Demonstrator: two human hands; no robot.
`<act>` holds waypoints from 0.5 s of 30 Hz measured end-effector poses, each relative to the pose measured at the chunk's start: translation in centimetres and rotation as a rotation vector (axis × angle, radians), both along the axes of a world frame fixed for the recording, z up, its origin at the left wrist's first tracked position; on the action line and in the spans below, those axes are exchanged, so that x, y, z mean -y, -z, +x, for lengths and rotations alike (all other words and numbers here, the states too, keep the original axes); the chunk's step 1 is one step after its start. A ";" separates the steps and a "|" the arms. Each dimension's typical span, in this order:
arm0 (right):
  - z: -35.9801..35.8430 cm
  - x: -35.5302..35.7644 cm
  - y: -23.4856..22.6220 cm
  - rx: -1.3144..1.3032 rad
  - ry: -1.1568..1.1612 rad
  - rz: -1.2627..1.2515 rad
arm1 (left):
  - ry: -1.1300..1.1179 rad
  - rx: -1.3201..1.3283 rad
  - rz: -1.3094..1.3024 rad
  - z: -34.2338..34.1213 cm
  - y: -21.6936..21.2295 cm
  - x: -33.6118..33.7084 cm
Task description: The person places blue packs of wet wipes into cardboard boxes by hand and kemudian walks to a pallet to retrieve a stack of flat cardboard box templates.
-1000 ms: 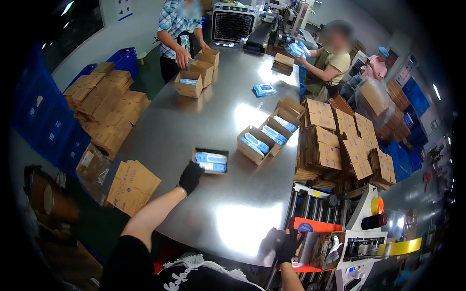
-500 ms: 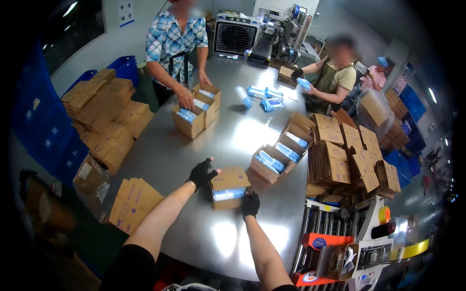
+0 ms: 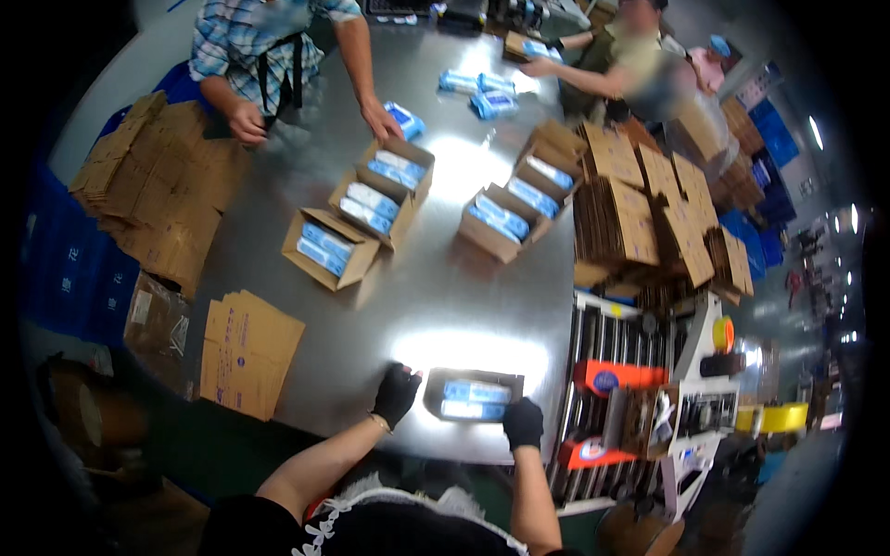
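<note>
A small open cardboard box (image 3: 432, 404) stands on the metal table in front of me, with blue-and-white soft packs (image 3: 476, 399) showing inside it. My right hand (image 3: 524, 423), in a black fingerless glove, grips its near right corner; the fingertips are partly hidden. Just left of the box is my left hand (image 3: 397, 396), gloved alike, its bare fingertips pointing toward the box with a small gap between. It holds nothing that I can see.
Filled cartons (image 3: 357, 270) stand at the left, near a co-worker's hand (image 3: 381, 122); more cartons (image 3: 478, 243) stand right of centre. Flattened cardboard (image 3: 248, 357) lies at the left edge, with stacks (image 3: 623, 222) at the right. A roller conveyor (image 3: 593, 338) adjoins the table. Loose packs (image 3: 492, 104) lie farther back.
The box has come nearer to me and right, its packs now showing from above. Both my hands moved with it. The co-worker's cartons shifted apart, and one hand has left them.
</note>
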State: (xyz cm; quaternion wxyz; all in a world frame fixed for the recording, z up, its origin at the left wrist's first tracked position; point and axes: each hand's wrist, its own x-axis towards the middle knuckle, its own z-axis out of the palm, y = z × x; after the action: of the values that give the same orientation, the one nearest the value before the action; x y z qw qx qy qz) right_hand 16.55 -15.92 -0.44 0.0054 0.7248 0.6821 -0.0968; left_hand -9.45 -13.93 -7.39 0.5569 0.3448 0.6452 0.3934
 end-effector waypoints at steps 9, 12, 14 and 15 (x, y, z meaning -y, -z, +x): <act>-0.8 -1.0 -2.8 -0.258 -0.320 -0.111 | 1.047 -0.672 0.538 5.6 -9.3 0.6; 0.4 -2.0 1.2 -0.401 -0.535 -0.059 | 1.140 -0.438 0.721 4.9 -7.2 -0.4; -0.5 -3.4 0.5 -0.473 -0.342 0.029 | 1.032 -0.483 0.504 2.7 -5.8 -0.6; -1.0 -3.7 0.3 -0.447 -0.272 0.048 | 0.813 -0.465 0.376 2.0 -2.6 0.3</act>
State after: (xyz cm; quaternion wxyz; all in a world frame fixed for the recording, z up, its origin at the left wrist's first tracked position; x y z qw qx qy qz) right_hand 15.52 -12.19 -0.77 -0.1498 0.5870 0.7597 -0.2365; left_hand -7.42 -14.22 -4.84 0.4349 0.7410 0.4837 0.1671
